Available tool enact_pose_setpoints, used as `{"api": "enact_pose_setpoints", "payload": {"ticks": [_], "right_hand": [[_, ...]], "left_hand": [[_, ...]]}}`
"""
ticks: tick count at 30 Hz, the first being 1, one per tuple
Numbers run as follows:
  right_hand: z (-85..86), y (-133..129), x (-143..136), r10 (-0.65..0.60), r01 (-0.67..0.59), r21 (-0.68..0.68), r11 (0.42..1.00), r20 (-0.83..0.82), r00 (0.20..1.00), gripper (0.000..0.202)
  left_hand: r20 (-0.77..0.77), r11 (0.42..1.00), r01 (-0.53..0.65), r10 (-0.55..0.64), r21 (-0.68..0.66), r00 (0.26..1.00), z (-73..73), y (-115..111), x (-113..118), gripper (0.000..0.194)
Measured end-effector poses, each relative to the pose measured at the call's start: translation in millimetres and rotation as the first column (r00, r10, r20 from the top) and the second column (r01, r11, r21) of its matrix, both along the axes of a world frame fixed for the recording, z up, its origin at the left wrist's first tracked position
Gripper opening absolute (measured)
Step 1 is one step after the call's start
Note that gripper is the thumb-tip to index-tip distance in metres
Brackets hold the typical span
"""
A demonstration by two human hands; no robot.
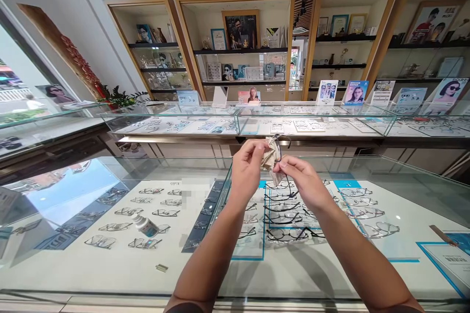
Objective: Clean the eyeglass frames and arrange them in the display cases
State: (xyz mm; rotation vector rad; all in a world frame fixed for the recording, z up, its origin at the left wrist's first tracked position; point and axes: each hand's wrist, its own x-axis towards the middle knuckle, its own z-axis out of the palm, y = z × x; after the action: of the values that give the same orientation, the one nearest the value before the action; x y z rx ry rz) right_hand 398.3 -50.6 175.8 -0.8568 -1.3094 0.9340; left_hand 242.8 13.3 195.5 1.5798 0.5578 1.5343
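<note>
Both my hands are raised above a glass display counter (pixel 110 274) full of eyeglasses. My left hand (pixel 245 166) pinches a beige cleaning cloth (pixel 270 155) wrapped around a lens. My right hand (pixel 301 181) grips the same dark thin-framed pair of glasses (pixel 282 149) from below, and a dark temple arm hangs down past my fingers. Rows of dark-framed glasses (pixel 282 215) lie in the case directly under my hands.
A small white spray bottle (pixel 145 225) lies on the glass to the left. A second glass counter (pixel 242 120) with upright cards stands behind. Wooden wall shelves (pixel 238 49) with framed pictures line the back. A brown strip (pixel 443 234) rests at far right.
</note>
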Motion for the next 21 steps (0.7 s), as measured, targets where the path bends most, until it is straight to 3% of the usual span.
{"api": "enact_pose_setpoints", "payload": {"ticks": [4, 7, 10, 12, 14, 18, 21], "right_hand": [[0.8, 0.2, 1.6, 0.064, -0.064, 0.021, 0.998, 0.001, 0.998, 0.034], [1.7, 0.6, 4.3, 0.105, -0.106, 0.046, 0.993, 0.019, 0.994, 0.034], [1.8, 1.7, 7.3, 0.111, -0.115, 0.080, 0.990, 0.056, 0.992, 0.037], [1.2, 2.7, 8.8, 0.108, -0.114, 0.089, 0.989, 0.068, 0.992, 0.037], [0.1, 3.5, 9.5, 0.107, -0.113, 0.087, 0.990, 0.065, 0.992, 0.037], [-2.1, 3.9, 9.0, 0.104, -0.105, 0.056, 0.993, 0.022, 0.994, 0.037], [-2.2, 3.4, 7.4, 0.121, -0.121, 0.049, 0.991, -0.009, 0.993, 0.036]], "left_hand": [[0.016, 0.999, 0.047, -0.047, 0.013, 0.999, -0.4, 2.3, 1.1, 0.018], [0.099, 0.992, 0.104, -0.097, -0.069, 0.990, -0.6, 5.2, 2.2, 0.030], [0.190, 0.956, 0.235, -0.201, -0.176, 0.961, -0.6, 10.0, 1.4, 0.047], [0.188, 0.933, 0.299, -0.262, -0.201, 0.946, 0.4, 12.1, -0.8, 0.048], [0.128, 0.944, 0.284, -0.265, -0.167, 0.956, 2.1, 12.1, -4.0, 0.040], [-0.013, 0.987, 0.163, -0.162, 0.016, 0.987, 4.8, 8.9, -8.4, 0.019], [0.000, 0.991, 0.109, -0.110, 0.079, 0.994, 3.3, 8.6, -6.0, 0.017]]}}
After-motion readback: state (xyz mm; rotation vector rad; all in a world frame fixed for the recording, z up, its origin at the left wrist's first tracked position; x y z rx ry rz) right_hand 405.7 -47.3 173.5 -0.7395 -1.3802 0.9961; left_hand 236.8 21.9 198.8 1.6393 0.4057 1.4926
